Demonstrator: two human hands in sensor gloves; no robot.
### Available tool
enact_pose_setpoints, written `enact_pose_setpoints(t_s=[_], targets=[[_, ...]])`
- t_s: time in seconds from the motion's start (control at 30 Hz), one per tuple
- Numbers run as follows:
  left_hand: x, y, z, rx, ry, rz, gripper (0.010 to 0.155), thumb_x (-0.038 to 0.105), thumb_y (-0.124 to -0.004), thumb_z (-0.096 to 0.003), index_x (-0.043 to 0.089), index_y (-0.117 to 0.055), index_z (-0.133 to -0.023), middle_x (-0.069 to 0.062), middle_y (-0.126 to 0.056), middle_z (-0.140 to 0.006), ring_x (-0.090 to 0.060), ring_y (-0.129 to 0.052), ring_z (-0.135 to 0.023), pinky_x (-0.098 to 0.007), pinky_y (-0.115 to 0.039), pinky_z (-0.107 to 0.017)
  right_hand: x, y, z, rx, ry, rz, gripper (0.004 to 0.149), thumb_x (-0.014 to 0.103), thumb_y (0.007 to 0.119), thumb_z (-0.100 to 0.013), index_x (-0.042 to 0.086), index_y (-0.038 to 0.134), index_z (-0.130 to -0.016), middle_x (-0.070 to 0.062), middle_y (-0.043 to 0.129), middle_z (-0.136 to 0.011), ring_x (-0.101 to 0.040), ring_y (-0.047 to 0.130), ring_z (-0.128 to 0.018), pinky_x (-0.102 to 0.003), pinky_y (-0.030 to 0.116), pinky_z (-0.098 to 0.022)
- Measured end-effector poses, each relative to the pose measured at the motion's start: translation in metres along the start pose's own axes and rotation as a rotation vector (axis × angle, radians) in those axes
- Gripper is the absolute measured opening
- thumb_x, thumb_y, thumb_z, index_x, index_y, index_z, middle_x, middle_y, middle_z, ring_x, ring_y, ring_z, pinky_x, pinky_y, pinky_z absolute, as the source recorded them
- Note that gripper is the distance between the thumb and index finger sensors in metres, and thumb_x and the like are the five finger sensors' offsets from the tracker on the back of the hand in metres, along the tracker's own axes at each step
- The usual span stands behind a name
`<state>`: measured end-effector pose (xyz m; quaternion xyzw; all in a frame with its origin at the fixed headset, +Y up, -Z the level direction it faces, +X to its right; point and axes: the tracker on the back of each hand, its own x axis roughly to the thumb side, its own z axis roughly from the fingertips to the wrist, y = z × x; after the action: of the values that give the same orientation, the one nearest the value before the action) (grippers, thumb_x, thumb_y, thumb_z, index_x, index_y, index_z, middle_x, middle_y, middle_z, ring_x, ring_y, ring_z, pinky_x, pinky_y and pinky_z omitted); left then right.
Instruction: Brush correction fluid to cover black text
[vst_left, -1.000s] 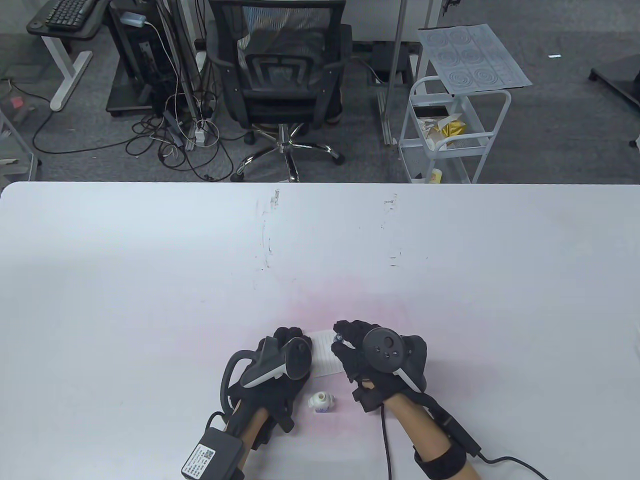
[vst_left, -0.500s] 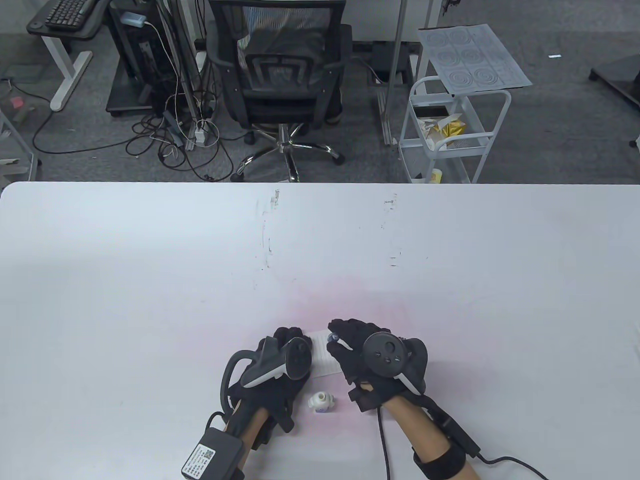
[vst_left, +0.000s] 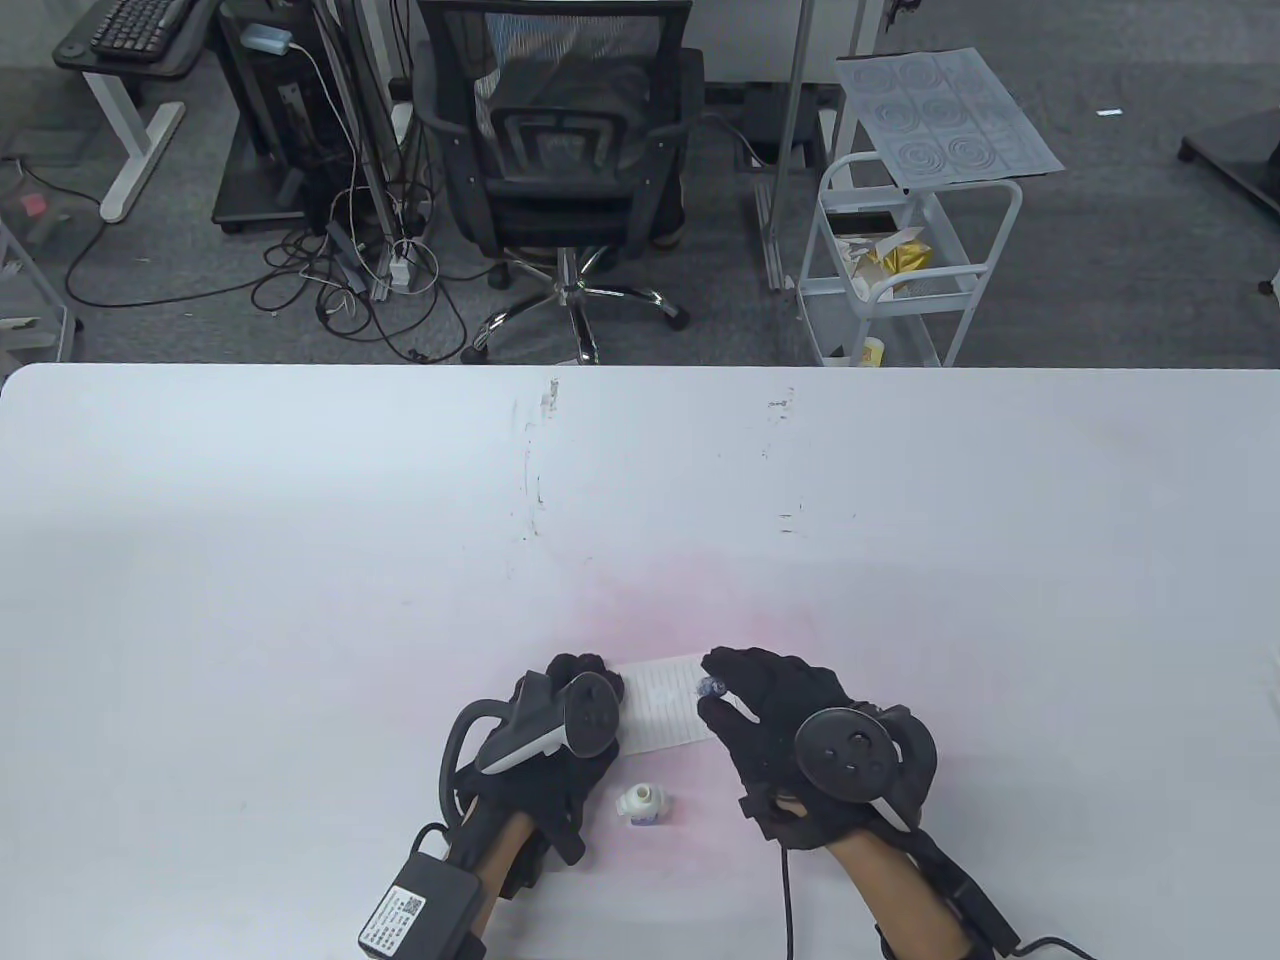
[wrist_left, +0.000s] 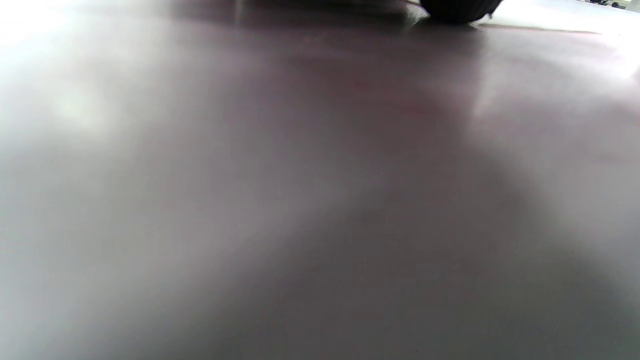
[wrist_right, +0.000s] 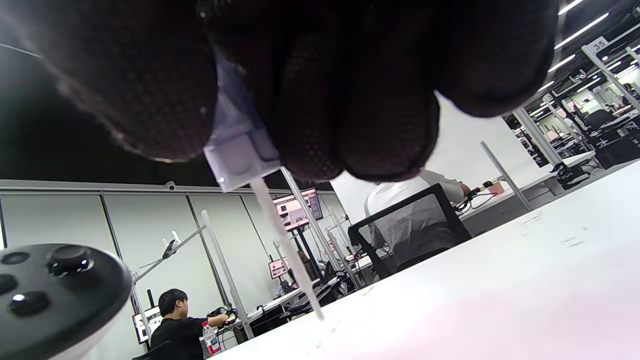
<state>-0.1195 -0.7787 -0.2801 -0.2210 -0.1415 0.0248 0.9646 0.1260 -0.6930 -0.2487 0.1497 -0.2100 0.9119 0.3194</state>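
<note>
the left hand (vst_left: 560, 745) lies flat on the white table (vst_left: 300, 560), near the front edge. its fingers (vst_left: 577, 668) are spread out and press down on the left end of a small lined paper slip (vst_left: 660, 705). they hold nothing. a tracker (vst_left: 585, 712) sits on the back of the hand. in the left wrist view there is only blurry table (wrist_left: 250, 200) and a dark fingertip (wrist_left: 457, 10) at the top.

just near of the slip, between the two hands, stands the little white correction fluid bottle (vst_left: 643, 803) — upright, with its cap off.

to the right, the right hand (vst_left: 800, 740) is at the right end of the slip. its fingers (vst_left: 730, 668) are closed tight in a pinch on the brush cap (vst_left: 711, 687), a small clear, bluish piece. in the right wrist view the fingertips (wrist_right: 360, 135) squeeze the cap (wrist_right: 240, 150), and a thin white brush (wrist_right: 285, 245) hangs down from it toward the table (wrist_right: 500, 295). the brush tip looks to be just above the table — if it touches, i cannot tell.

far behind the table stand a black office chair (vst_left: 560, 150) and, more to the right, a white cart (vst_left: 905, 260).
</note>
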Motion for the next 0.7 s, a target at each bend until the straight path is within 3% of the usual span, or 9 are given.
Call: enact_pose_setpoints(t_s=[0.13, 0.23, 0.37, 0.53, 0.6, 0.7], targets=[[-0.006, 0.001, 0.001, 0.013, -0.010, 0.035, 0.066, 0.052, -0.060, -0.0498, 0.039, -0.030, -0.107, 0.009, -0.020, -0.119, -0.021, -0.023, -0.116, -0.049, -0.029, -0.086, -0.009, -0.003, 0.001, -0.004, 0.045, -0.052, 0.049, 0.045, 0.092, -0.031, 0.021, 0.090, -0.073, -0.004, 0.096, -0.067, -0.029, 0.104, -0.051, -0.050, 0.082, -0.043], [-0.014, 0.006, 0.006, 0.082, -0.003, 0.065, 0.067, 0.052, -0.062, -0.0486, 0.040, -0.033, -0.108, 0.008, -0.017, -0.119, -0.022, -0.019, -0.116, -0.051, -0.030, -0.086, -0.013, -0.004, 0.001, -0.011, 0.069, -0.093, 0.049, 0.045, 0.092, -0.031, 0.020, 0.090, -0.073, -0.004, 0.096, -0.066, -0.029, 0.104, -0.050, -0.050, 0.082, -0.043], [-0.023, 0.019, 0.020, 0.316, -0.035, 0.145, 0.067, 0.052, -0.066, -0.0447, 0.039, -0.043, -0.106, 0.007, -0.026, -0.119, -0.024, -0.028, -0.115, -0.052, -0.037, -0.084, -0.019, -0.005, 0.001, -0.017, 0.098, -0.124, 0.049, 0.045, 0.092, -0.031, 0.020, 0.090, -0.073, -0.004, 0.096, -0.066, -0.029, 0.104, -0.050, -0.050, 0.082, -0.043], [-0.028, 0.031, 0.037, 0.417, -0.080, 0.188, 0.067, 0.053, -0.067, -0.0442, 0.038, -0.045, -0.106, 0.006, -0.030, -0.119, -0.024, -0.032, -0.115, -0.052, -0.041, -0.083, -0.024, -0.005, 0.001, -0.018, 0.122, -0.154, 0.049, 0.045, 0.092, -0.031, 0.020, 0.090, -0.073, -0.004, 0.096, -0.066, -0.029, 0.104, -0.050, -0.050, 0.082, -0.043], [-0.031, 0.035, 0.046, 0.488, -0.086, 0.190, 0.068, 0.053, -0.067, -0.0445, 0.039, -0.044, -0.107, 0.007, -0.025, -0.119, -0.024, -0.020, -0.114, -0.053, -0.035, -0.083, -0.025, -0.006, 0.001, -0.018, 0.124, -0.156, 0.049, 0.045, 0.092, -0.031, 0.020, 0.090, -0.073, -0.004, 0.096, -0.066, -0.029, 0.104, -0.050, -0.050, 0.082, -0.043], [-0.034, 0.041, 0.062, 0.592, -0.092, 0.154, 0.068, 0.054, -0.067, -0.0439, 0.038, -0.046, -0.106, 0.006, -0.030, -0.119, -0.025, -0.026, -0.115, -0.053, -0.040, -0.083, -0.023, -0.005, 0.001, -0.017, 0.109, -0.138, 0.049, 0.045, 0.092, -0.031, 0.020, 0.090, -0.073, -0.004, 0.096, -0.067, -0.029, 0.104, -0.050, -0.050, 0.082, -0.043]])
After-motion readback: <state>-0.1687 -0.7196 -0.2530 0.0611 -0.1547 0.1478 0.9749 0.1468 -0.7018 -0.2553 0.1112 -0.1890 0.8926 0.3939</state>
